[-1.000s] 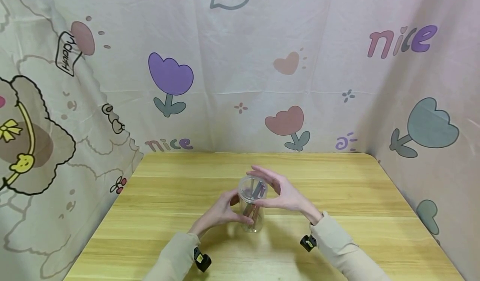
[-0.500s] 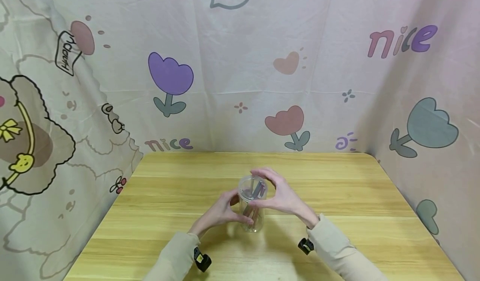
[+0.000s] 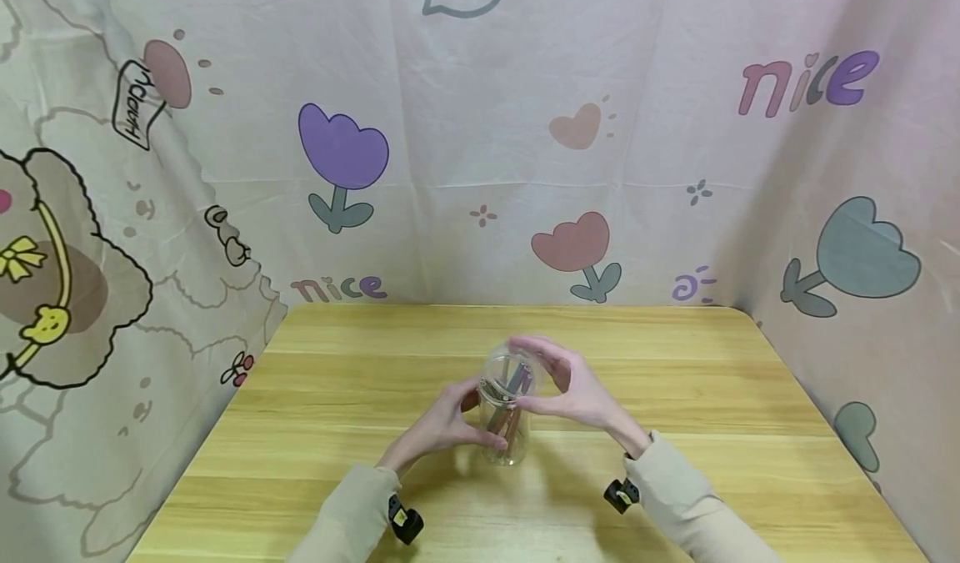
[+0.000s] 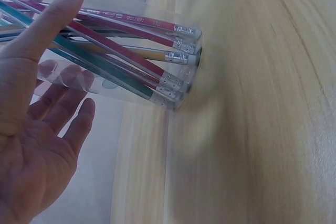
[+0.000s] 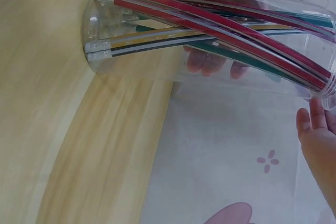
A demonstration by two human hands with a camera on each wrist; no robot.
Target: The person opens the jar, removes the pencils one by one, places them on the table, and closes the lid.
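A clear plastic jar [image 3: 504,454] stands upright on the table. Inside lean several pencils [image 4: 115,48], mostly red and green, with eraser ends down near the base. My left hand [image 3: 444,423] grips the jar's side, thumb in front and fingers behind. At the top, my right hand [image 3: 576,389] holds the clear round lid [image 3: 497,357] by its edge, thumb in front and fingers at the back. The lid sits slightly raised and shifted to the right over the jar's mouth. In the right wrist view, the lid end is cut off by the frame edge.
The light wooden table [image 3: 360,371] extends around both hands. Behind it and at the sides hangs a pale printed cloth [image 3: 465,113] with flowers and lettering. Each forearm carries a small black wrist camera [image 3: 406,521].
My right hand first shifts its hold on the lid, then moves slightly right and up with it, exposing the jar's rim. The left hand and jar stay in place.
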